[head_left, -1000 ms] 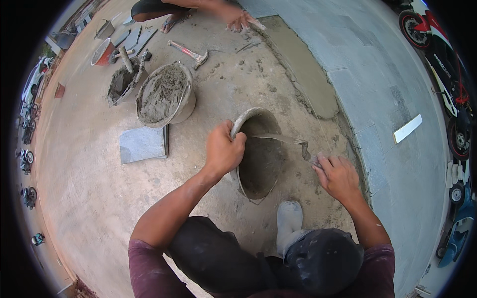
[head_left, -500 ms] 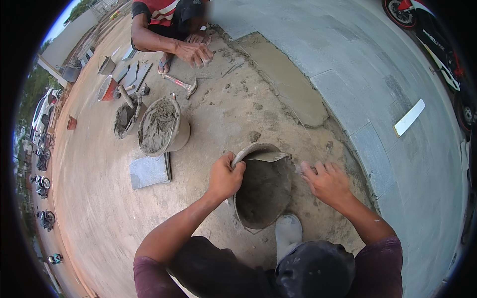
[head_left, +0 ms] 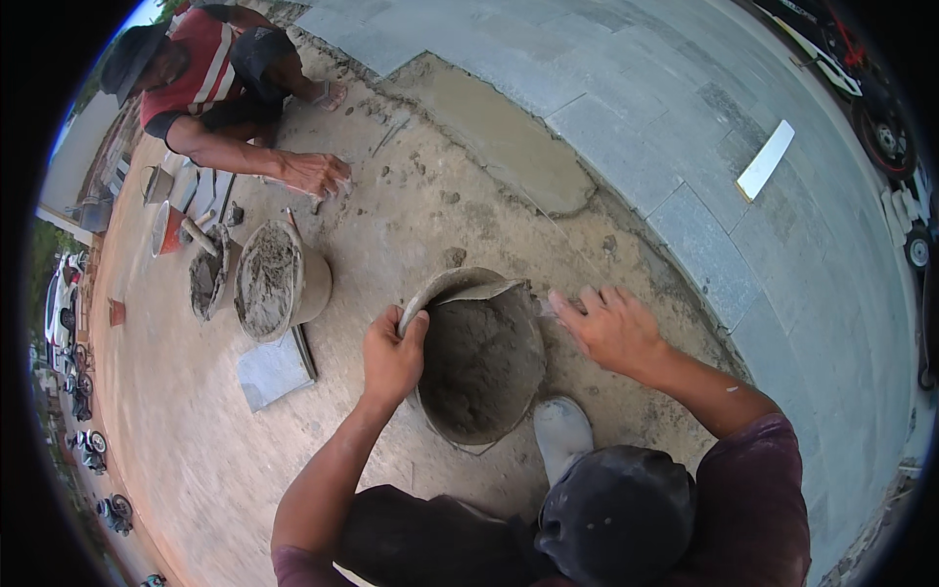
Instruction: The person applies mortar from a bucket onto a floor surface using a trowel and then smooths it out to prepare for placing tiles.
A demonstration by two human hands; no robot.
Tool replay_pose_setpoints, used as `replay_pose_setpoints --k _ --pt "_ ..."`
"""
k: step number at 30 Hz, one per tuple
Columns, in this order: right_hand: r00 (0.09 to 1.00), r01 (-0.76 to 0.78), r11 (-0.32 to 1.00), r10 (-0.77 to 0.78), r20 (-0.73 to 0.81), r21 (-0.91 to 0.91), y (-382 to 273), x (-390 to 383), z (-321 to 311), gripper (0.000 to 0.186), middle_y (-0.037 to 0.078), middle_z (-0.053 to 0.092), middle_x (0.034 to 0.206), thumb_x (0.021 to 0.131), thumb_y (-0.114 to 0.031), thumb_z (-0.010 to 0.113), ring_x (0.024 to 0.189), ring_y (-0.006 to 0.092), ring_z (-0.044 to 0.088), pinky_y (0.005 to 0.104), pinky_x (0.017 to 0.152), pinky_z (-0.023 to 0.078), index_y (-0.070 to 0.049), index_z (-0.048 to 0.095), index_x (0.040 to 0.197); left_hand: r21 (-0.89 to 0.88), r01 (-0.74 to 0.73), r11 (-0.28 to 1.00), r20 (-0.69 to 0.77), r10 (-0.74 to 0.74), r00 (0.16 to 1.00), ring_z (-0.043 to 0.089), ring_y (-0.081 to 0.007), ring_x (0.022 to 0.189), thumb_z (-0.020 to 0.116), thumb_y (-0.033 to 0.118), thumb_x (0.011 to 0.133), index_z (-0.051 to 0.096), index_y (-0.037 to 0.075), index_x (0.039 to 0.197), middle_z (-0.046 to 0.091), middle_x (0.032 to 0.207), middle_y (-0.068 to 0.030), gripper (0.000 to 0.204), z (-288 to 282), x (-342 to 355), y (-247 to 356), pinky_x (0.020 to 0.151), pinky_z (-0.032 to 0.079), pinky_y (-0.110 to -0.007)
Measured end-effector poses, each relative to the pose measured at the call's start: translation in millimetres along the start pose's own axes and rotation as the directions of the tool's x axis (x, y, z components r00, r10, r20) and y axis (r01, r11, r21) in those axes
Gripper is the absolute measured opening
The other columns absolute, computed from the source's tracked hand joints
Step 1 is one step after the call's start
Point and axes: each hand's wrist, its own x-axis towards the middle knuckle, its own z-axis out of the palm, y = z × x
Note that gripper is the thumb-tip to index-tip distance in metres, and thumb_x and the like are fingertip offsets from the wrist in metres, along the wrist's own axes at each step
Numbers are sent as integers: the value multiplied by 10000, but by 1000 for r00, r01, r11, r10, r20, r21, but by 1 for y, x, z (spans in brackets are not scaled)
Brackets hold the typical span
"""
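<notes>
Left hand [head_left: 393, 360] is gripping the rim of the near mortar bucket [head_left: 442, 284], thumb on one side, fingers wrapping over the edge. Right hand [head_left: 614, 331] is closing loosely around the trowel's handle end, thumb and index pinching, other fingers curling; most of the handle is hiding behind them. Trowel [head_left: 481, 292] is lying across the bucket mouth on its far side, blade pointing toward the left hand. Can't tell if the blade is touching the inner wall.

Bucket is sitting in front of the person, between both hands, mouth facing up toward the camera. Grey mortar [head_left: 474, 372] is covering its inside. Pale boot [head_left: 562, 430] is standing just beside it, lower right.

Left of it, a second bucket [head_left: 315, 284] is holding a heap of mortar, with a smaller dark container [head_left: 232, 279] standing next to it. Flat grey tiles [head_left: 274, 374] are lying stacked on the ground just below those two.

Grey paving [head_left: 704, 235] is running along the right, bordering a smooth wet mortar bed [head_left: 509, 137]. White strip [head_left: 766, 161] is lying on the paving.

Co-worker [head_left: 201, 68] in a red striped shirt is squatting upper left, one arm extending; can't tell what that hand [head_left: 321, 176] is holding, if anything.
</notes>
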Motion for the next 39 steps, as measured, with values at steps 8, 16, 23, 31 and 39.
replay_pose_setpoints --k 8,16,23,31,39 --pt "881 -118 951 -32 471 286 -17 35 10 400 249 718 965 985 -191 602 861 393 730 471 752 556 26 590 1321 48 10 999 -34 -9 999 410 -57 631 684 237 1003 511 60 730 468 646 42 368 0 1 -1 543 357 -311" --pt "773 -379 609 -205 600 697 -24 28 37 377 230 665 826 1051 -315 582 755 367 662 456 724 518 60 621 1062 -3 73 997 -99 -73 992 457 -113 623 706 250 963 553 7 760 508 623 -53 352 -13 0 -7 576 407 -354" --pt "743 -442 469 -286 605 765 -13 21 36 399 122 576 714 1062 -390 590 627 199 596 391 591 485 5 579 1010 14 78 997 -70 -77 995 453 -107 631 703 252 969 559 8 764 500 623 -49 351 -15 2 -5 575 403 -351" --pt "524 -734 304 -315 791 607 -9 14 5 381 29 594 730 1078 -441 569 599 114 618 295 532 499 -62 596 1047 3 128 992 -60 -128 990 460 -116 621 703 255 963 565 0 769 504 616 -53 349 -26 7 -11 575 409 -355" --pt "599 -733 206 -256 759 648 6 -27 2 442 30 561 709 1073 -492 554 567 126 581 312 499 469 -51 583 1054 -113 25 993 -20 -28 999 376 -62 662 687 214 994 475 56 724 438 664 48 377 -10 14 -27 563 335 -300"
